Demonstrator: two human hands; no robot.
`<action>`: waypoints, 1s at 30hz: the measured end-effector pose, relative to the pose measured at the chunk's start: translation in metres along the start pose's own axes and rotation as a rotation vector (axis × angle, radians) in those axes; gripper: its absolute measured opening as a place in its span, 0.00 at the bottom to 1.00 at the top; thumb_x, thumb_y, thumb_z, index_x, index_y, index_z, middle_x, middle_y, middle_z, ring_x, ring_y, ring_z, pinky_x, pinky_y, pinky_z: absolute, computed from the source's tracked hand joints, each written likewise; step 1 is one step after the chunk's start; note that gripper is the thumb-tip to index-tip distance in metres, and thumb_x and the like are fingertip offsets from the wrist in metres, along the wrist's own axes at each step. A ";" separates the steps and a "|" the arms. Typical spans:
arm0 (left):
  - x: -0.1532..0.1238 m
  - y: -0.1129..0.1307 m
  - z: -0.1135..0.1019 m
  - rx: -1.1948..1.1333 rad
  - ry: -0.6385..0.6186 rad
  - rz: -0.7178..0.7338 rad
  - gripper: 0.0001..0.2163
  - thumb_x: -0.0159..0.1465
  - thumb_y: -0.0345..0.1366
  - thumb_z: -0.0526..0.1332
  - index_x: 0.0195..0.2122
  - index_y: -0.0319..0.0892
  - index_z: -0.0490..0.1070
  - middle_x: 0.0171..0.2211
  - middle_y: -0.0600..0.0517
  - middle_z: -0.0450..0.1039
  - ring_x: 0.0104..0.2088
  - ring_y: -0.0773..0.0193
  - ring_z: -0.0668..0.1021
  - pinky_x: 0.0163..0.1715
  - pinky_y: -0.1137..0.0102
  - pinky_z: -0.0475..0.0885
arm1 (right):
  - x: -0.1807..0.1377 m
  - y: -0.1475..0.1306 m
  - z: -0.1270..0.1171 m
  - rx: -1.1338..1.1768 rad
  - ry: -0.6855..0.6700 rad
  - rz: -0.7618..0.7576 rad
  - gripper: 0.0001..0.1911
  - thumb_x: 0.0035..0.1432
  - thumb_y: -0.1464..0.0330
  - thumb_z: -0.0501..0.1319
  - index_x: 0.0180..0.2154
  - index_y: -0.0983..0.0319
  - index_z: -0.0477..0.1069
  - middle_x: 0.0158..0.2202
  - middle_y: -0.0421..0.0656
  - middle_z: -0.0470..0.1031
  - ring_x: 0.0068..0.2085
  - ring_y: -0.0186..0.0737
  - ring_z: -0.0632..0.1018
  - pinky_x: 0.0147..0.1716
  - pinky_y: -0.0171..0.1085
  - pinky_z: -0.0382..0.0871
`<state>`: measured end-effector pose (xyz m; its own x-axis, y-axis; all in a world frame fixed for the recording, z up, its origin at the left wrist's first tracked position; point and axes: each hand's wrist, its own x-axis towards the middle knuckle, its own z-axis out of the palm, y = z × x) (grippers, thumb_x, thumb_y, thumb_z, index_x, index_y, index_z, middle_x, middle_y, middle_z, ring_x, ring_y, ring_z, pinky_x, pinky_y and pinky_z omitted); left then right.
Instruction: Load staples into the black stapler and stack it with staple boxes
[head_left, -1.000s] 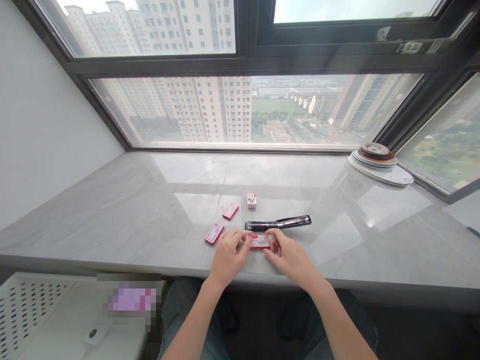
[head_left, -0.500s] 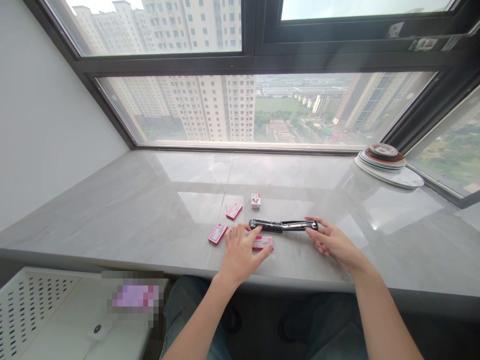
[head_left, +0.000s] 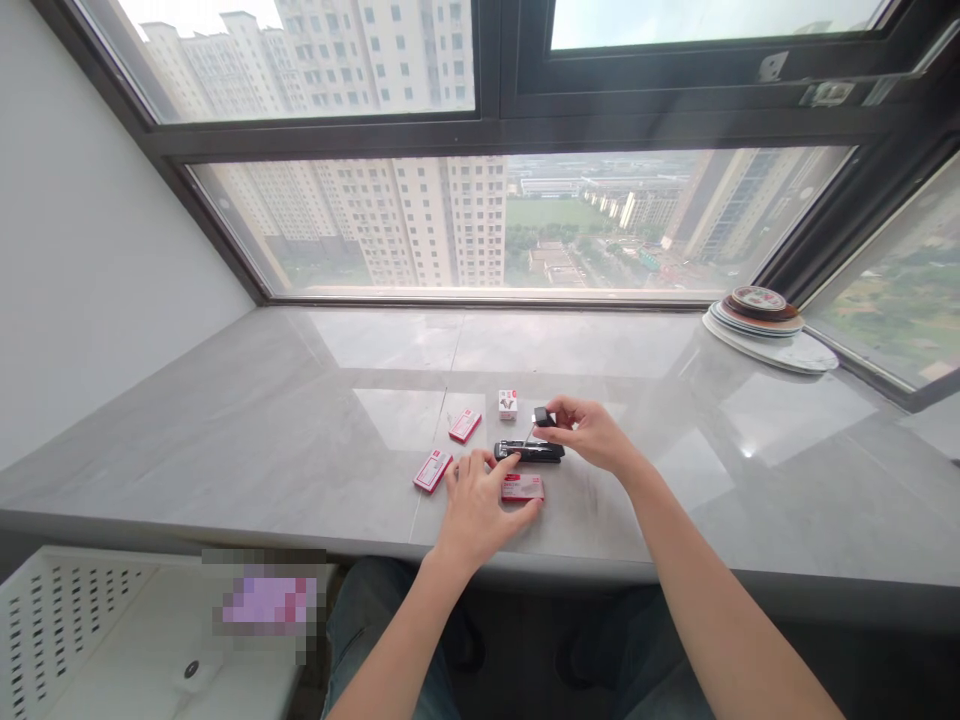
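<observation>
A black stapler (head_left: 541, 452) lies on the grey marble sill, its upper arm (head_left: 541, 416) swung up. My right hand (head_left: 589, 432) is closed on the tip of that raised arm, thumb and fingers pinching it. At the left end of the stapler, the fingers of my left hand (head_left: 476, 505) grip and steady the base. Its thumb is stretched out beside a red and white staple box (head_left: 523, 487) just in front of the stapler. Two more flat red boxes, one (head_left: 433, 471) nearer and one (head_left: 465, 425) farther, lie to the left. Behind stands a small white box (head_left: 508, 404).
Stacked round plates or mats (head_left: 761, 325) rest at the sill's right rear, by the window frame. A white perforated basket (head_left: 150, 640) is below the sill at the lower left, with a blurred-out patch over it. The sill's front edge runs above my knees.
The stapler was unfolded in a long line; its right-hand arm is now lifted and swung over to the left by my right hand. My left hand stays on the base.
</observation>
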<state>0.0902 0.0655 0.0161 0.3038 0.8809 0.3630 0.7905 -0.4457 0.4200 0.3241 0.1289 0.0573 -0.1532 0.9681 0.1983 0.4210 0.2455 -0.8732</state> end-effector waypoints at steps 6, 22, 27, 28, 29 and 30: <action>-0.001 -0.001 0.001 0.006 0.004 0.004 0.29 0.57 0.52 0.72 0.60 0.57 0.71 0.47 0.48 0.67 0.51 0.48 0.71 0.58 0.47 0.61 | 0.010 0.001 0.031 -0.177 -0.062 -0.066 0.20 0.54 0.49 0.71 0.38 0.58 0.77 0.22 0.31 0.58 0.25 0.32 0.59 0.27 0.34 0.53; -0.017 -0.022 -0.025 0.091 0.194 -0.131 0.11 0.61 0.42 0.70 0.44 0.52 0.76 0.56 0.46 0.67 0.57 0.42 0.68 0.62 0.42 0.59 | -0.036 0.030 0.025 -0.165 0.180 0.166 0.22 0.59 0.46 0.64 0.37 0.58 0.73 0.23 0.32 0.56 0.26 0.34 0.61 0.27 0.35 0.55; -0.012 -0.065 -0.031 0.042 0.146 -0.201 0.13 0.57 0.43 0.71 0.37 0.48 0.69 0.61 0.46 0.63 0.60 0.41 0.67 0.58 0.46 0.65 | -0.057 0.040 0.026 -0.049 0.275 0.232 0.24 0.59 0.44 0.65 0.37 0.58 0.71 0.24 0.32 0.51 0.26 0.35 0.58 0.27 0.34 0.54; -0.010 -0.072 -0.031 0.017 0.126 -0.194 0.13 0.58 0.43 0.71 0.38 0.48 0.68 0.59 0.46 0.65 0.58 0.43 0.68 0.56 0.48 0.67 | -0.057 0.039 0.026 -0.043 0.278 0.231 0.24 0.58 0.44 0.65 0.37 0.58 0.71 0.24 0.32 0.50 0.26 0.34 0.58 0.27 0.34 0.54; -0.008 -0.077 -0.031 -0.003 0.113 -0.185 0.13 0.58 0.42 0.70 0.39 0.48 0.68 0.57 0.46 0.66 0.56 0.45 0.70 0.55 0.50 0.68 | -0.057 0.038 0.027 -0.041 0.284 0.231 0.23 0.58 0.44 0.65 0.36 0.58 0.71 0.24 0.32 0.50 0.26 0.34 0.58 0.27 0.34 0.54; -0.007 -0.081 -0.030 -0.016 0.108 -0.173 0.14 0.59 0.42 0.69 0.42 0.48 0.67 0.55 0.46 0.66 0.54 0.47 0.71 0.54 0.52 0.69 | -0.056 0.037 0.027 -0.039 0.289 0.232 0.23 0.58 0.44 0.65 0.36 0.58 0.71 0.24 0.32 0.50 0.26 0.34 0.58 0.27 0.34 0.54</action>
<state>0.0084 0.0907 0.0047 0.1046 0.9229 0.3706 0.8170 -0.2922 0.4971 0.3243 0.0821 0.0014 0.2070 0.9710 0.1197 0.4497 0.0142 -0.8930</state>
